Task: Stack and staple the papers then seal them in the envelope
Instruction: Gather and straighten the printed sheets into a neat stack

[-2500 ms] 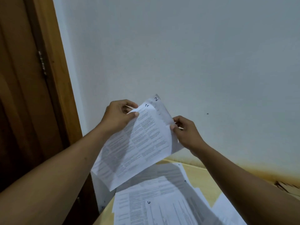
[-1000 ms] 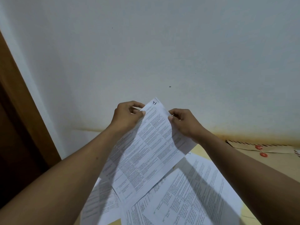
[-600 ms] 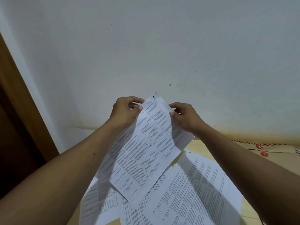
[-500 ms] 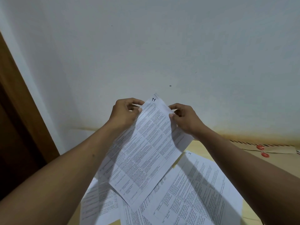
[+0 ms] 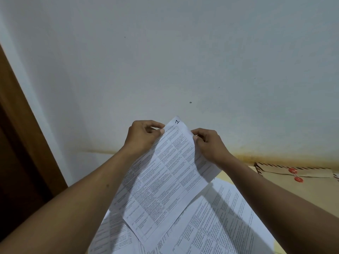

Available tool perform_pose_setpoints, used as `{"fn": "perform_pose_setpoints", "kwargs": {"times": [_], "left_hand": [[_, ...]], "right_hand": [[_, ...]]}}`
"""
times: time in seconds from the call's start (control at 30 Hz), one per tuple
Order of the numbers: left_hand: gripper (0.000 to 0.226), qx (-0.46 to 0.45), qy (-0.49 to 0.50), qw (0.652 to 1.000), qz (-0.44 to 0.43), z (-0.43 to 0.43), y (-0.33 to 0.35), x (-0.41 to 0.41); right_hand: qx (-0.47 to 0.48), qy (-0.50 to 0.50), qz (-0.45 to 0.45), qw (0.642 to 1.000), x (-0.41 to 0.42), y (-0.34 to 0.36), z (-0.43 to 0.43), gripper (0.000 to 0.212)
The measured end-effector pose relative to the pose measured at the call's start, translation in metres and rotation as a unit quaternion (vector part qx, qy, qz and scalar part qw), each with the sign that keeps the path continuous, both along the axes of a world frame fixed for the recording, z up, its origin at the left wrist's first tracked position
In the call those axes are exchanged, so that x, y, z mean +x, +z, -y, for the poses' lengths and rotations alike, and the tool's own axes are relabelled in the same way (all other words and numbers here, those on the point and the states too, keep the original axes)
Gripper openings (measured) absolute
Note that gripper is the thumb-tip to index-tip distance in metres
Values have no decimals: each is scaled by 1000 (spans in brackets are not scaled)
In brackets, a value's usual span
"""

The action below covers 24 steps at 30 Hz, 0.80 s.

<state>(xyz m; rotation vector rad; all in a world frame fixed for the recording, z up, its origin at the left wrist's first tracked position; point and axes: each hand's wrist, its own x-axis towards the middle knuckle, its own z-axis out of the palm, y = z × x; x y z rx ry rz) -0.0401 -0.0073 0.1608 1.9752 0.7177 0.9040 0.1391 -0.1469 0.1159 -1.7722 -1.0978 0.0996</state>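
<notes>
The left hand (image 5: 145, 136) and the right hand (image 5: 211, 145) are both up in the air in front of a white wall (image 5: 183, 52). Together they hold the held papers (image 5: 165, 180) by the top end. The left hand pinches the left edge between thumb and fingers. The right hand pinches the right edge the same way. The top corner sticks up between the two hands and has a "1" written on it. The front sheet is full of small print in boxes. The edge of a second sheet peeks out behind it, just under the right hand. The sheets hang down and tilt to the left.

Under the hands, more loose papers (image 5: 220, 226) lie spread on a yellow table (image 5: 319, 191), some on top of others. To the right of the right hand, a brown envelope (image 5: 311, 173) lies flat against the wall. It has two round red buttons (image 5: 298, 179) on it. Far to the left of the left hand is a brown door frame (image 5: 22, 125).
</notes>
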Motion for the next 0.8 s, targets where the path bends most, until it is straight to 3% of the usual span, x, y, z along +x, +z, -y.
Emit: {"fn": "perform_pose_setpoints", "kwargs": {"times": [0.33, 0.8], "left_hand": [[15, -21, -23, 1000, 5, 1, -8, 8], [11, -20, -25, 999, 10, 6, -12, 5]], "right_hand": [[6, -5, -32, 999, 6, -1, 10, 25], [-1, 10, -32, 999, 7, -3, 16, 36]]}}
